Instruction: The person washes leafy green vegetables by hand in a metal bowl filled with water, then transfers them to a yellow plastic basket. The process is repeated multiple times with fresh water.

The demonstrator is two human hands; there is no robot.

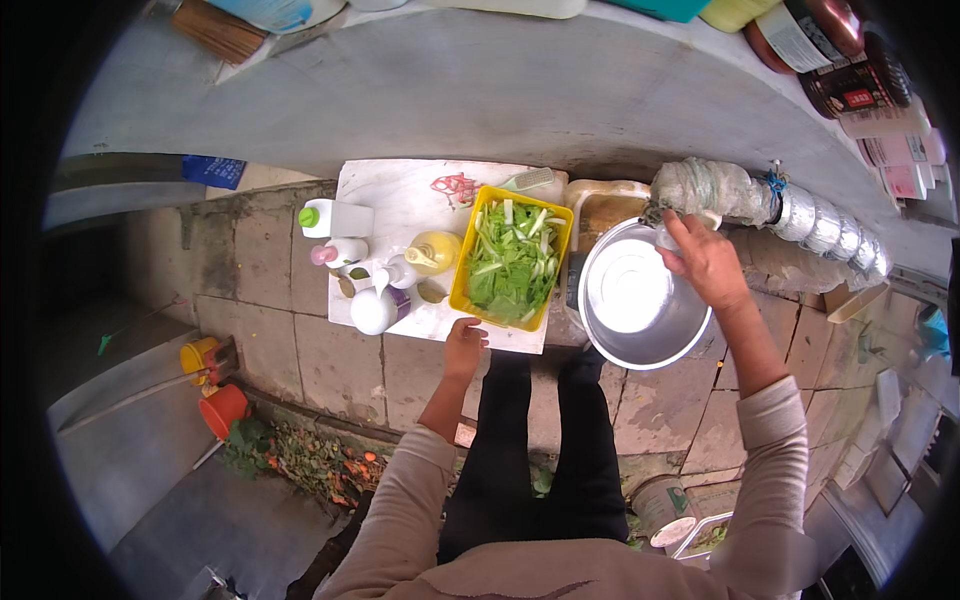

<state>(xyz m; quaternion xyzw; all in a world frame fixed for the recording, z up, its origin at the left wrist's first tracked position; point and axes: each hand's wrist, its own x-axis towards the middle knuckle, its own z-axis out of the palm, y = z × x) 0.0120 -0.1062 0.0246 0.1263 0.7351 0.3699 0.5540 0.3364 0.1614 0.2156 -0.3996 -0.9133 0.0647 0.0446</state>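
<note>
My right hand [703, 261] reaches over the rim of a stainless steel basin [637, 292], fingers closed around a small translucent fitting [666, 240] at the end of a wrapped water pipe [694, 187]. Any flow of water into the basin cannot be made out; its bottom shines brightly. My left hand [466, 346] holds nothing, its fingers loosely curled and apart near the front edge of a yellow plastic basket [455, 300]. Cut leafy greens [510, 262] with pale stalks fill that basket. Whether the fingertips touch the rim is unclear.
The basket stands on a white slab [390, 187] with a yellow pump bottle [433, 251], white bottles [379, 309], a brush [529, 180] and red netting [455, 186]. A stained sink [600, 196] sits behind the basin. Jars [810, 37] line the ledge above.
</note>
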